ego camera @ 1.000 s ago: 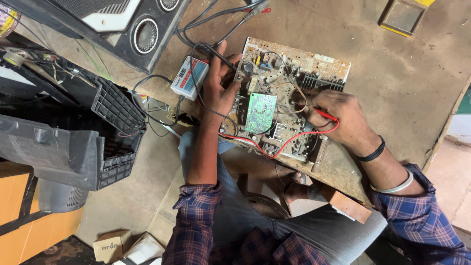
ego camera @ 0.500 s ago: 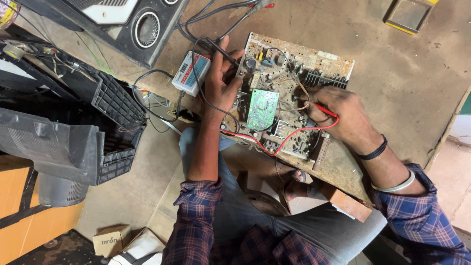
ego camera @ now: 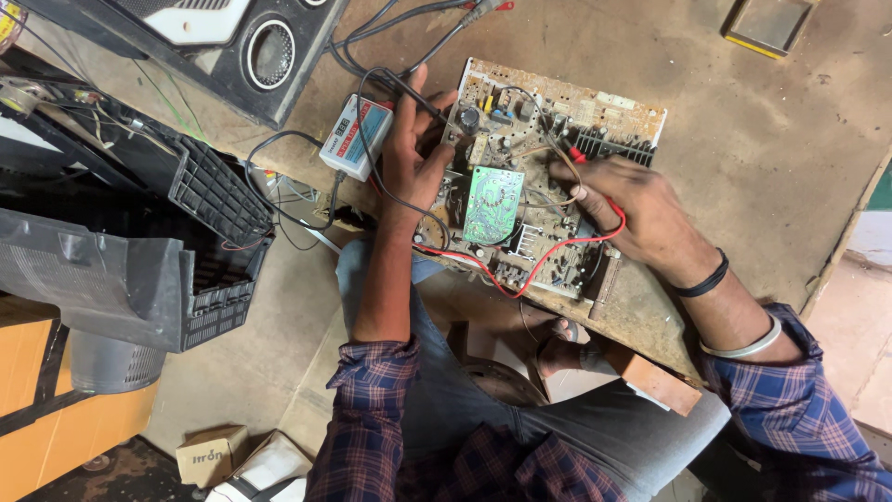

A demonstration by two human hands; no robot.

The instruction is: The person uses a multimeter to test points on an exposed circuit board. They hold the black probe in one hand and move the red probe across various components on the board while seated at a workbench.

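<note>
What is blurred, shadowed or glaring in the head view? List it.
Head view: soft, even light, no strong glare; the right hand is slightly smeared by motion over the circuit board; the left hand looks sharper; the black casing at the left edge sits in shadow; the corners look slightly bent.

small white meter box (ego camera: 357, 137) on bench edge, red-and-blue label, tiny display window; brown cardboard box (ego camera: 213, 455) on floor, bottom left, dark print on its side; white carton (ego camera: 263, 469) just beside it, partly cut off by frame.
</note>
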